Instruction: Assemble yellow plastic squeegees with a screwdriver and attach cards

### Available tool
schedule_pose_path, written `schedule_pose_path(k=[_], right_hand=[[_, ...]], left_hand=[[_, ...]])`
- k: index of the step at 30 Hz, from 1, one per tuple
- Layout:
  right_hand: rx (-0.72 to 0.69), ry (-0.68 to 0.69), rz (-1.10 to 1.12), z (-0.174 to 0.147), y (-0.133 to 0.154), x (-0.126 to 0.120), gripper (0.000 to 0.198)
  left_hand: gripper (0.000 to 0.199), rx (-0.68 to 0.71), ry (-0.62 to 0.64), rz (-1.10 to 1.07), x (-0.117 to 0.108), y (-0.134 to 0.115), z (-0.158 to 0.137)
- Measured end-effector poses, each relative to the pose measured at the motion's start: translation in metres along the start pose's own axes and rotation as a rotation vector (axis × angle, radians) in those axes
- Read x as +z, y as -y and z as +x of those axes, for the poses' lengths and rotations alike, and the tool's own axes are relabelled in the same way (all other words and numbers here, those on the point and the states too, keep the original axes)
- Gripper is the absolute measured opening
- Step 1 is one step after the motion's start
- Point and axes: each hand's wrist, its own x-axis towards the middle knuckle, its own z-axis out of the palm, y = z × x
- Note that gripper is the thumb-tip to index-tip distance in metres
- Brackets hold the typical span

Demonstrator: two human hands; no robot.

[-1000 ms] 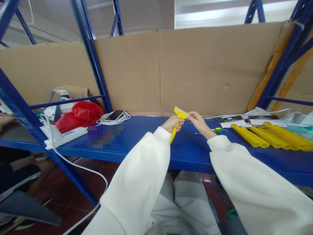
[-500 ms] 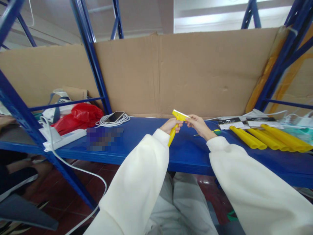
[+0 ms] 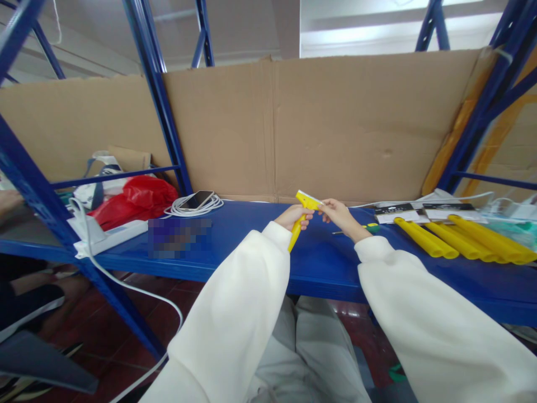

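Observation:
Above the blue shelf top, my left hand (image 3: 298, 216) is wrapped around a yellow scraper (image 3: 308, 200), just below its wide head. The head tilts down to the right with a pale strip along its upper edge, and the handle points down towards me. My right hand (image 3: 335, 213) pinches the right end of the head; whether a small part sits between those fingertips is hidden. Behind the right wrist lies a screwdriver (image 3: 372, 228) with a green and yellow handle, its shaft pointing left.
Several yellow tubes (image 3: 425, 238) lie at the right, before black-and-white packets (image 3: 396, 212). To the left are a phone (image 3: 199, 200) on a coiled white cable, a white power strip (image 3: 119, 237) and a red bag (image 3: 140, 198). Cardboard (image 3: 356, 129) closes the back. Another person sits far left.
Both hands keep nearly the same hold on the scraper, with only slight finger movement at the right end of its head. The other person's hand at far left has shifted.

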Motion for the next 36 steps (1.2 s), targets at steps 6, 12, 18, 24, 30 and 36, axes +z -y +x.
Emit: schedule_pose_path(k=[6,12,18,24,30,36], right_hand=[[-0.206,-0.107,-0.49,0.003,-0.006,-0.015,0.028],[-0.046,-0.102,-1.071,0.001,-0.015,-0.074,0.025],[0.31,0.125,-1.217,0.001,-0.033,-0.122,0.007],[0.227,0.199,-1.175,-0.008,-0.026,-0.117,0.02],[0.073,0.206,-1.107,-0.01,-0.023,-0.102,0.019],[-0.054,0.133,-0.975,-0.007,-0.021,-0.1,0.017]], left_hand=[[0.019,-0.032,-0.057,-0.014,-0.001,0.003,0.002],[0.021,-0.064,-0.094,-0.007,-0.001,0.003,0.001],[0.022,-0.071,-0.129,-0.02,-0.003,0.006,0.006],[0.02,-0.077,-0.144,-0.04,-0.003,0.007,0.007],[0.021,-0.065,-0.181,-0.03,-0.002,0.006,0.005],[0.021,-0.047,-0.267,-0.09,-0.002,0.007,0.006]])
